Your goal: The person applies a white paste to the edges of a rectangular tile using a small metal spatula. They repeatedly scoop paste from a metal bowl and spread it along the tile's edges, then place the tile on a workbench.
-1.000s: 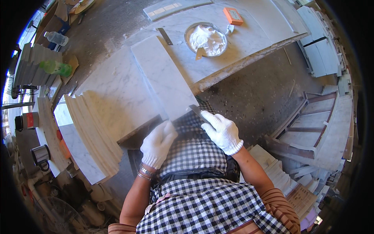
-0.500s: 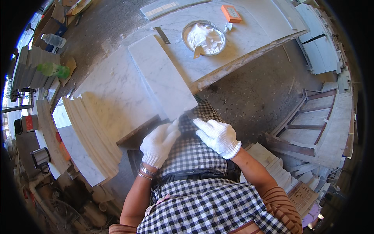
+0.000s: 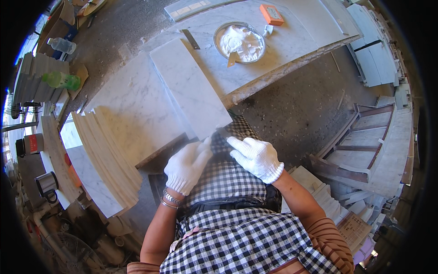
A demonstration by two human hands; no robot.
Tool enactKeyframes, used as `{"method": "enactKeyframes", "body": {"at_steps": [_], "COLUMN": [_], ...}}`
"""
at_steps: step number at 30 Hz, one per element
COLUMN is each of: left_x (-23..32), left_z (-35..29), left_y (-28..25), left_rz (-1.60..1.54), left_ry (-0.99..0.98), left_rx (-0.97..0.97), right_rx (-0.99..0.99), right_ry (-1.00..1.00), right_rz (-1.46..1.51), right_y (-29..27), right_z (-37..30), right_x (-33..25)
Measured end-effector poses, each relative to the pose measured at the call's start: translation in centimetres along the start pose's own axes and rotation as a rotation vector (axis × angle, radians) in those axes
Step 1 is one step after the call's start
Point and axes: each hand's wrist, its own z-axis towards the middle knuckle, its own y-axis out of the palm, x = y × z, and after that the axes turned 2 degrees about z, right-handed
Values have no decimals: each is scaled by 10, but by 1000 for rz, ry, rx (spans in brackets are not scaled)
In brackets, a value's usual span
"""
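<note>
A long white marble slab (image 3: 189, 86) lies across a wider pale marble sheet (image 3: 137, 107), its near end jutting toward my body. At that near corner is my left hand (image 3: 187, 166), in a white knitted glove, with fingers stretched out against the slab's end. My right hand (image 3: 256, 157), gloved alike, is just right of the corner, fingers closed on a small dark scraper blade (image 3: 222, 132) held by the slab's end edge. Further off, a metal bowl (image 3: 215, 45) holds white paste, with a tan spreader (image 3: 232, 59) stuck in it.
Near the bowl lie a flat metal scraper (image 3: 190, 39) and an orange box (image 3: 271, 15). Stacked marble strips (image 3: 109, 160) stand at my left, beside a steel mug (image 3: 47, 186). A green bottle (image 3: 61, 81) is further left. A wooden frame (image 3: 360, 146) leans at the right.
Both hands stay almost in place at the slab's near end. The view shifts very slightly; nothing is picked up or let go.
</note>
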Motion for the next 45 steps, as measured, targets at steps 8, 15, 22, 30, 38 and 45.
{"method": "enactKeyframes", "body": {"at_steps": [8,15,22,30,38,45], "left_x": [2,5,18,23,20,22], "left_z": [6,9,16,21,22,24], "left_y": [-3,-6,-11,-12,-9,-10], "left_rz": [49,33,111,145,160,151], "left_ry": [-11,5,-23,-79,-62,-61], "left_rx": [-14,-23,-75,-119,-103,-105], "right_rx": [-9,-58,123,163,168,103], "right_ry": [-40,65,88,92,106,141], "right_rz": [25,19,52,61,70,96], "right_y": [-2,-4,-3,-3,-3,-9], "right_z": [0,0,-4,-3,-1,-1], "right_x": [-4,-7,0,3,4,0]}}
